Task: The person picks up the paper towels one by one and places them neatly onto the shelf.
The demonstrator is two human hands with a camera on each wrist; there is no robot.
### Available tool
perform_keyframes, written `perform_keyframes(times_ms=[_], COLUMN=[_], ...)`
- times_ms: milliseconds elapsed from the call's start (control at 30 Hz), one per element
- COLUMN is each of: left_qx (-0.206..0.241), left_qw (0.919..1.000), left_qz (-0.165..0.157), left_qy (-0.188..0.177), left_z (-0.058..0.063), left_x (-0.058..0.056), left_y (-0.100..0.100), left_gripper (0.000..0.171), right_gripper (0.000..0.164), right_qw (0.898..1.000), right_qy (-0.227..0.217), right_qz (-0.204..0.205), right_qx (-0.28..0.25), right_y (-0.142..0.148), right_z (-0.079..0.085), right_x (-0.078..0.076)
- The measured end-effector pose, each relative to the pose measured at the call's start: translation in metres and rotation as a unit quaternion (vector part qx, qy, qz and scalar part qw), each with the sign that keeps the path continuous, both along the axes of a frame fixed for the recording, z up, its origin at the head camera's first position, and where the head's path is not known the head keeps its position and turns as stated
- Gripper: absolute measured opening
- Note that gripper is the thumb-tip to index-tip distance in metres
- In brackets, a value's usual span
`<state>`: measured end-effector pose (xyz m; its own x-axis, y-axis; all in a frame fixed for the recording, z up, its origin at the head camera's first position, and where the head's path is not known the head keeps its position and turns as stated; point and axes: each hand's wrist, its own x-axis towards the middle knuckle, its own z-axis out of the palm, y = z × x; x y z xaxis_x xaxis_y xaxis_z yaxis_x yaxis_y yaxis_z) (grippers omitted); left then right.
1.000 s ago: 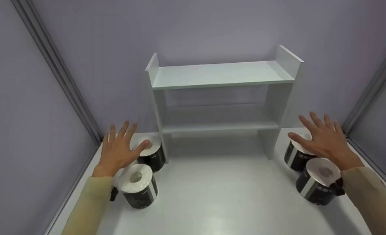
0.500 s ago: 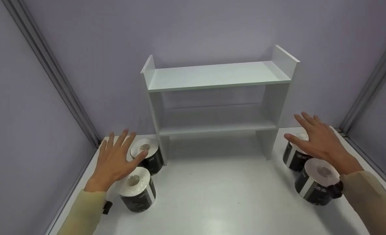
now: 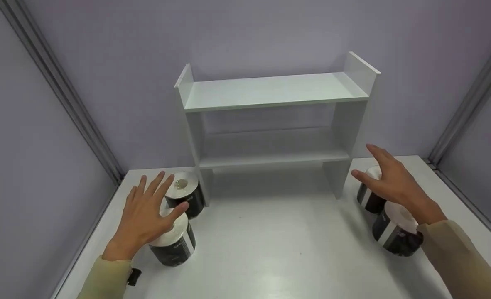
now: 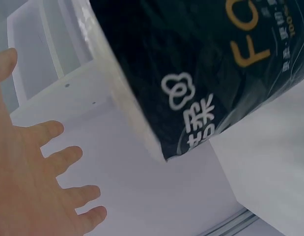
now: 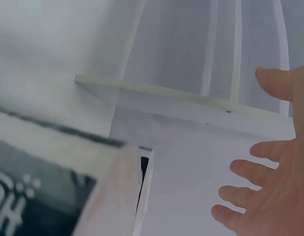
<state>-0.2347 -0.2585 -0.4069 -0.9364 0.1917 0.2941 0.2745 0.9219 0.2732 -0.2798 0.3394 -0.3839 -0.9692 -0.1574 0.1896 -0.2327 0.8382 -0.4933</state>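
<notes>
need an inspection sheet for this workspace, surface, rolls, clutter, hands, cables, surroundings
Surface: white table, bearing a white shelf
Rolls: four, upright; near left roll and far left roll on the shelf's left, near right roll and far right roll on its right
Clutter: nothing seen
Hands: left hand and right hand open, holding nothing, near the rolls
Cables: nothing seen
Surroundings: pale wall behind; grey post at left, another at right

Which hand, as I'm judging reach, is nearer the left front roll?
Left. The left hand is close by the roll; the right hand is far to its right.
</notes>
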Motion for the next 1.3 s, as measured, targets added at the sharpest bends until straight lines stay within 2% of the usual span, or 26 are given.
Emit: perform_keyframes(times_ms=[300, 667, 900, 1100, 1300], left_qx=[0.006, -0.001, 0.002, 0.019, 0.025], left_qw=[0.9996, 0.9983, 0.9979, 0.9971, 0.9968], left_qz=[-0.014, -0.027, -0.024, -0.022, -0.009], left_qy=[0.024, 0.052, 0.060, 0.070, 0.075], left_z=[-0.006, -0.009, -0.016, -0.026, -0.033], left_x=[0.010, 0.032, 0.040, 0.045, 0.055], left_y=[0.013, 0.025, 0.024, 0.022, 0.020], left_gripper=[0.084, 0.085, 0.084, 0.083, 0.081], right_gripper=[0.097, 0.085, 0.073, 0.070, 0.063], right_qw=[0.998, 0.993, 0.984, 0.979, 0.970], right_qy=[0.013, 0.062, 0.109, 0.104, 0.126], right_qz=[-0.026, -0.038, -0.040, -0.042, -0.044], right_qx=[-0.052, -0.093, -0.132, -0.172, -0.206], right_y=[-0.004, -0.017, -0.030, -0.044, -0.056], right_z=[-0.009, -0.026, -0.037, -0.043, -0.054], right_x=[0.001, 0.001, -0.001, 0.002, 0.000])
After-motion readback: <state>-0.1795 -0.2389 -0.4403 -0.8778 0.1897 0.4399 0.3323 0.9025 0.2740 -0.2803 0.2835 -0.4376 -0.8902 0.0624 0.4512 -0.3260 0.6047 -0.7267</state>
